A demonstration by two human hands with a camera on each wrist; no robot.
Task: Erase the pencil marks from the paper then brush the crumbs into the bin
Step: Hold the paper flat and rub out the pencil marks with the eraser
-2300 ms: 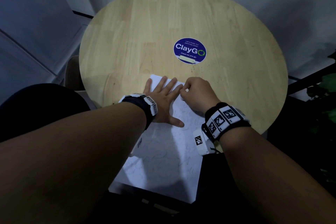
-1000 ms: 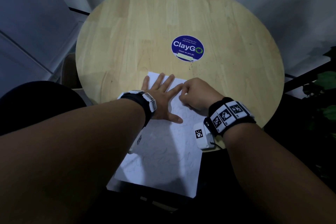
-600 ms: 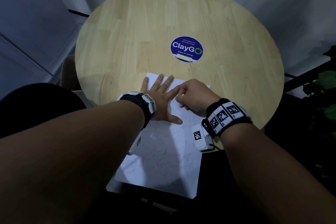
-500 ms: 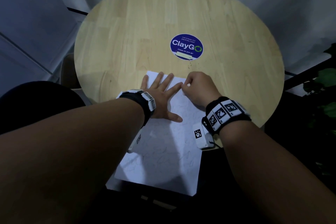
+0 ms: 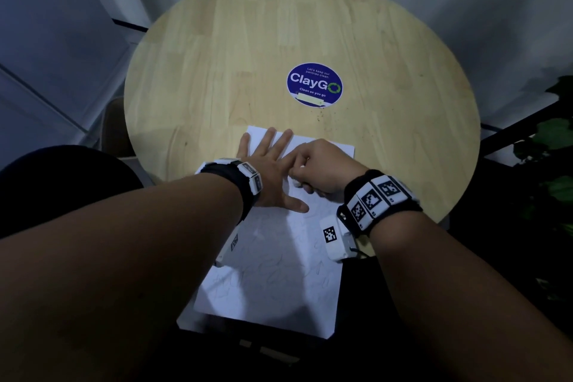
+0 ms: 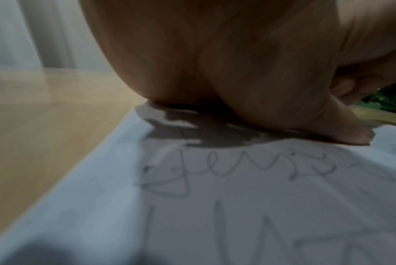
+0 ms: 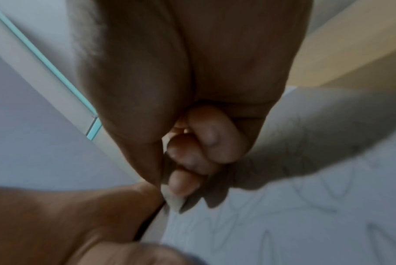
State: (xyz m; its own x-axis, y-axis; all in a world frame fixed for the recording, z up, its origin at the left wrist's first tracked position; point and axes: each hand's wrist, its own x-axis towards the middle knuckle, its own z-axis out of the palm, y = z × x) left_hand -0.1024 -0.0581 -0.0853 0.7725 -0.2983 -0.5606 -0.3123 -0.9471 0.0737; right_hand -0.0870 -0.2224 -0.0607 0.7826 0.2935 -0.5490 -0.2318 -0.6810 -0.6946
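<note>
Since approx half a sec ago the right hand (image 5: 322, 169) has slid back toward the left hand (image 5: 273, 177), grip clenched on a small white eraser (image 7: 173, 199), tip on the paper (image 5: 279, 282). Left hand lies flat, fingers spread, pinning the sheet to the surface (image 5: 279, 40). Pencil marks (image 6: 215, 172) remain over most of the page, so erasing is prob. early. No bin in view.

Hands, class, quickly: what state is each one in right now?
Left hand: open, flat, pressing on the paper.
Right hand: fingers curled round a small white eraser, its tip on the paper.
</note>
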